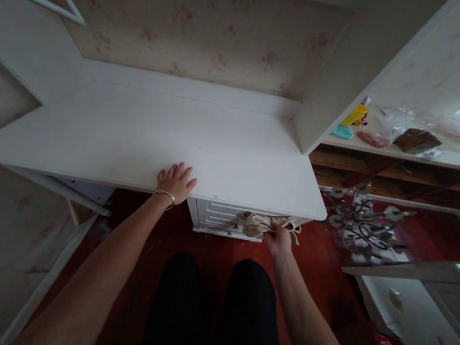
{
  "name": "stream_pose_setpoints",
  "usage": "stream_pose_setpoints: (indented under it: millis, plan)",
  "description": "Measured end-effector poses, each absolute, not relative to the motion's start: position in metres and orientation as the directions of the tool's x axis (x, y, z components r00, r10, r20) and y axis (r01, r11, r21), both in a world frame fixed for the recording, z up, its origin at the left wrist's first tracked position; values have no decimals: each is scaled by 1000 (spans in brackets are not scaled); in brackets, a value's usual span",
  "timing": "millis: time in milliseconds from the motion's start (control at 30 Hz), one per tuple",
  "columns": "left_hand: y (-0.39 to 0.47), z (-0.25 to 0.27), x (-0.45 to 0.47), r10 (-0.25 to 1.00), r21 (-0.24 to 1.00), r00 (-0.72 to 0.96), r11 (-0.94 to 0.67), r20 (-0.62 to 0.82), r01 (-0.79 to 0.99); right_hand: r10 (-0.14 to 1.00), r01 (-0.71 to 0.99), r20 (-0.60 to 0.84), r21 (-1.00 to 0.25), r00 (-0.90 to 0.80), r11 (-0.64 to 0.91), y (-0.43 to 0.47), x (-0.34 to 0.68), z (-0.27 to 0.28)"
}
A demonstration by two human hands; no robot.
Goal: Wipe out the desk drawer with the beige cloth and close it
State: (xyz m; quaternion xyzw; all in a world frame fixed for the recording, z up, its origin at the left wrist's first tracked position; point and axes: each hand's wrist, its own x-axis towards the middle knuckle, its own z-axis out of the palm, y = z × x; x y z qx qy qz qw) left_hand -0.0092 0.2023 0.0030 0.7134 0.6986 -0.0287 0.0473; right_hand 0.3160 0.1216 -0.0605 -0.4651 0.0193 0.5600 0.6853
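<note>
My left hand (pixel 176 182) lies flat near the front edge of a white desk (pixel 141 131), its fingers spread, a bracelet at the wrist. Lower and to the right, my right hand (pixel 279 239) is closed around a crumpled beige cloth (pixel 255 225). The cloth hangs in front of the white drawers (pixel 219 216) below the desktop and covers part of their fronts. Two small knobs show on the drawers beside the cloth. Whether the cloth touches the drawer front I cannot tell.
A metal chandelier (pixel 362 222) lies on the red floor (pixel 319 270) at the right. Behind it, a shelf unit (pixel 407 157) bears plastic bags and a brown box (pixel 416 140). A white upright panel (pixel 348 63) rises from the desk's right side. White furniture (pixel 417 301) stands at lower right.
</note>
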Motion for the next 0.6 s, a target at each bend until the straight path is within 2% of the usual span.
stream_pose_setpoints:
  millis: [167, 300, 433, 600]
  plan:
    - [202, 2, -9, 995, 36, 22, -18, -93, 999, 751, -840, -608, -524, 256, -138, 114, 310, -22]
    - [202, 3, -9, 995, 31, 21, -18, -100, 999, 790, -849, -598, -481, 136, -218, 109, 266, -6]
    - [202, 3, -8, 995, 17, 13, -11, -97, 1000, 834, -881, -551, -384, -21, -276, 110, 203, -12]
    - [203, 3, -9, 995, 8, 15, -15, -97, 1000, 835, -897, -507, -237, -214, -373, 127, 142, -50]
